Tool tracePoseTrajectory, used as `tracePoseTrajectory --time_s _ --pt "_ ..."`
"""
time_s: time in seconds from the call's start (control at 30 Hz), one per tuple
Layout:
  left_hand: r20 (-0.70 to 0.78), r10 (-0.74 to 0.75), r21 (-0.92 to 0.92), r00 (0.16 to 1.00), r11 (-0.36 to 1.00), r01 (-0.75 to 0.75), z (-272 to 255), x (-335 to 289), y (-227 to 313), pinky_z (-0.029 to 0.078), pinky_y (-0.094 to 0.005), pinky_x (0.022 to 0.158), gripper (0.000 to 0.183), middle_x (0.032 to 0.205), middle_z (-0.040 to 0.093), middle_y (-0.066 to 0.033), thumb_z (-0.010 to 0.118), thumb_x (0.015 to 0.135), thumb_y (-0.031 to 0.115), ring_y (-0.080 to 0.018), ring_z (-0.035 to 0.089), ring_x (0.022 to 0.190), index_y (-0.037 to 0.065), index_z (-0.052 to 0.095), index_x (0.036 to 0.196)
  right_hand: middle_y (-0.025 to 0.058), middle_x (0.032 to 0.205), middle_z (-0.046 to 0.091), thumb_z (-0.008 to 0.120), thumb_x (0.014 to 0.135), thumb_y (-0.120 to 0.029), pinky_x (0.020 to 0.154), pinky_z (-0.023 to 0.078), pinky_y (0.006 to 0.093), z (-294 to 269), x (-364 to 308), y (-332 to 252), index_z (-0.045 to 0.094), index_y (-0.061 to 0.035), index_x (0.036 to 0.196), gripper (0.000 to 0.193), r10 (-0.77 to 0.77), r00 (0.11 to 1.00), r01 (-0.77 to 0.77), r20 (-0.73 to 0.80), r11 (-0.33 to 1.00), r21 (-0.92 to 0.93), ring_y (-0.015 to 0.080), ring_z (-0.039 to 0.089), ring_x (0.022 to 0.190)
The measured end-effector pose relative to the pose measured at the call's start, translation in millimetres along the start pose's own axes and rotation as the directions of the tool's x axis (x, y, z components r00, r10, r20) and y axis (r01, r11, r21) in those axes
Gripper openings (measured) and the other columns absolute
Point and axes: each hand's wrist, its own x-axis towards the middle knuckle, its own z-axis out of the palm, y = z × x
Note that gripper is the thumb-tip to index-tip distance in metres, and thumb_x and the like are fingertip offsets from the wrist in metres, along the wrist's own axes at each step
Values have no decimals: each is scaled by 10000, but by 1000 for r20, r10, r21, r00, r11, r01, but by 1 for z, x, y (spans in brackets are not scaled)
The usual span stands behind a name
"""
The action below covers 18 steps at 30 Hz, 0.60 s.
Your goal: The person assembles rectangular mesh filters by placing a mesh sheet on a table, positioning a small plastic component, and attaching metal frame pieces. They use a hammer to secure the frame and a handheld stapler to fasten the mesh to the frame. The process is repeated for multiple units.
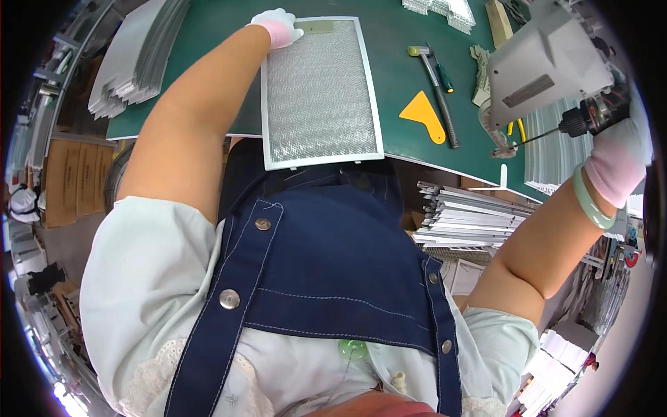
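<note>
mesh filter panel (321,94) flat on green mat (389,62), overhanging its near edge | left hand (278,26) gloved, fingers pressed on panel's far-left corner | right hand (620,156) gloved, closed around drill (596,117) | hammer (432,64), orange scraper (424,115) between the hands

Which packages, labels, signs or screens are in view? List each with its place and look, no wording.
Cardboard boxes: far left beyond the green table, brown, flat-sided, stood in a row.
Label plate: on the grey machine housing at upper right, a small darker grey slanted strip.
Tab: top edge of the metal mesh filter, a small olive rectangle beside the left hand.
No screens or signs show.
</note>
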Motion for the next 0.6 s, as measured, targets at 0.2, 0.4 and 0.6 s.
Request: tracePoseTrajectory --time_s 0.2,0.4,0.6 --pt "-95 40 176 995 984 -23 -29 -13 9 475 -444 1011 594 1315 614 -156 541 899 552 -337 602 1193 132 622 1311 25 824 664 665 929 -187 570 445 210 10 -27 -17 638 -24 1060 211 207 961 -160 -185 957 240 79 596 651" --pt "117 -40 21 992 999 37 -27 -14 0 481 -438 992 678 1255 649 -160 660 819 586 -320 612 1178 50 657 1234 10 790 625 699 914 -218 567 430 222 23 -43 -21 599 -49 1024 225 203 964 -142 -174 941 308 68 550 622" --pt "-395 337 -332 855 815 -475 -133 -80 25 491 -374 795 354 952 656 -139 679 901 352 -242 629 886 18 652 1014 3 782 615 703 918 -217 560 428 209 7 -31 5 591 -60 1011 214 161 972 -117 -169 962 246 61 556 627"
